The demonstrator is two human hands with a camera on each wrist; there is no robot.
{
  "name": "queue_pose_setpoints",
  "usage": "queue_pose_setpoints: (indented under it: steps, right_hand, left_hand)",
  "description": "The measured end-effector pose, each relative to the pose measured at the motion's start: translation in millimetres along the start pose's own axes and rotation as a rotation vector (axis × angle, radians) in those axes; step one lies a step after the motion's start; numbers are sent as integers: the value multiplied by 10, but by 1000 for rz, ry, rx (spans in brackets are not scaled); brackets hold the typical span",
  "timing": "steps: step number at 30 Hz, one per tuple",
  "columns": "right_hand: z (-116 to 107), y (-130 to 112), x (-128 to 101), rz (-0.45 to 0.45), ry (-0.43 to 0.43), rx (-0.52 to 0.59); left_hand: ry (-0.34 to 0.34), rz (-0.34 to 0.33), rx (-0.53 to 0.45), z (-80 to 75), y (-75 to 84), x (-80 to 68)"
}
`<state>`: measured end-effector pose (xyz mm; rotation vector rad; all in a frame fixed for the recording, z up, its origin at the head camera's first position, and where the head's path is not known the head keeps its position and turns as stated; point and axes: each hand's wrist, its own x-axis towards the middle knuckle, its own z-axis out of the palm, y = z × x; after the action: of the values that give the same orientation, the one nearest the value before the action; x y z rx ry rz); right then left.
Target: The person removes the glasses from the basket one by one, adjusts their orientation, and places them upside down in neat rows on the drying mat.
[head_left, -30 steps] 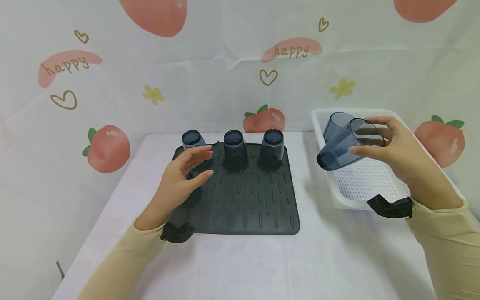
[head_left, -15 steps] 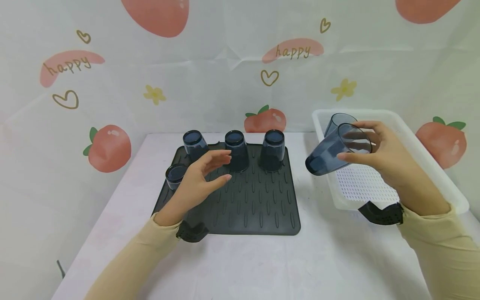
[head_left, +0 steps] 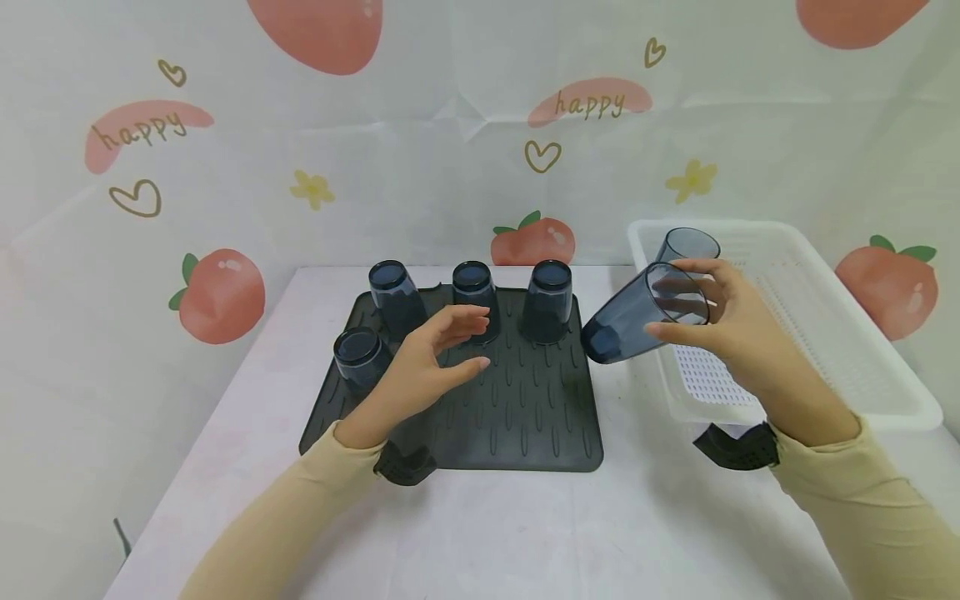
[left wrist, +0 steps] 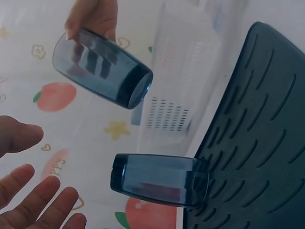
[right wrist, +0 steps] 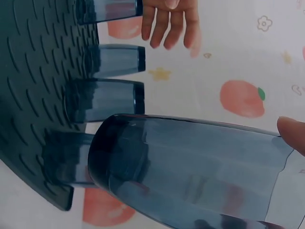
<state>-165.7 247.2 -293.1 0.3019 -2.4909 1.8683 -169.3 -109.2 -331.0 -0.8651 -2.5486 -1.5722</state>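
Observation:
My right hand pinches a blue-tinted drinking glass near its rim, thumb on one side and fingers on the other. The glass is tilted, base down to the left, between the white basket and the dark ribbed drying mat. Over the mat, my left hand holds nothing, its thumb apart from the fingers. Three matching glasses stand upside down along the mat's back edge, including the right one. Another upside-down glass is at the left edge, partly behind my left hand.
One more glass leans inside the basket's back left corner, partly hidden by the held glass. A white wall sheet printed with peaches rises behind the table.
My right hand has brought its glass leftward and down from over the basket toward the mat. My left hand has moved right across the mat, uncovering the left glasses.

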Motion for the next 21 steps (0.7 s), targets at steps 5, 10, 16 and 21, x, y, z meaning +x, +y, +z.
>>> queue_pose_setpoints:
  steps: [5,10,16,21]
  right_hand:
    - [92,-6,-30,11,-14,7]
    - [187,-23,-57,2,-24,49]
    - [300,-27,-80,-10,-49,128]
    - [359,-29,-98,-21,-59,131]
  left_hand:
    - [-19,-20,-1,50,-3,14]
    - [-34,-20,-4,100,-42,33]
    - [-43,-27,-11,161,-47,46]
    - [-53,-13,-18,204,-34,70]
